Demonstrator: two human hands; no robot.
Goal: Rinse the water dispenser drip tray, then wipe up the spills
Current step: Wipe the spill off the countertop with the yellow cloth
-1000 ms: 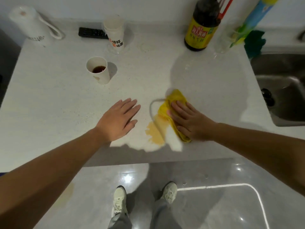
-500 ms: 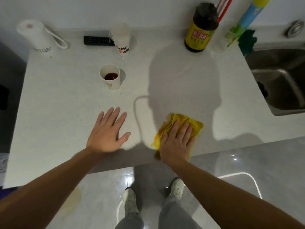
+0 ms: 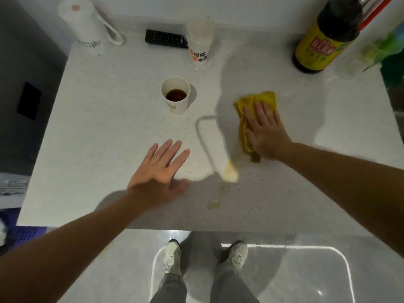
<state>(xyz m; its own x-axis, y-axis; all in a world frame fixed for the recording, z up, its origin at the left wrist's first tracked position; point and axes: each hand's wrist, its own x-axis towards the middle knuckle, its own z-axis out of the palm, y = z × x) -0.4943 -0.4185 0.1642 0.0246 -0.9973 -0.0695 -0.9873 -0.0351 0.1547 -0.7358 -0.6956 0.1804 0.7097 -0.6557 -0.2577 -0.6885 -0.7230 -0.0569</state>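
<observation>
Evidently we are wiping: our right hand (image 3: 265,132) presses flat on the yellow cloth (image 3: 258,100), toward the counter's (image 3: 109,127) right edge. Our left hand (image 3: 160,165) rests spread, holding nothing. A faint yellowish smear (image 3: 215,202) near the front edge is not yet wiped; the drip tray is out of view.

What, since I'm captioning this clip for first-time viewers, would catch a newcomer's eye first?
The bright yellow cloth, pressed flat under the right hand right of centre on the pale counter, stands out most. Left of it stands a paper cup holding dark liquid, with the left hand spread open nearer the front edge. A faint yellowish smear lies between the hands towards that edge.
</observation>
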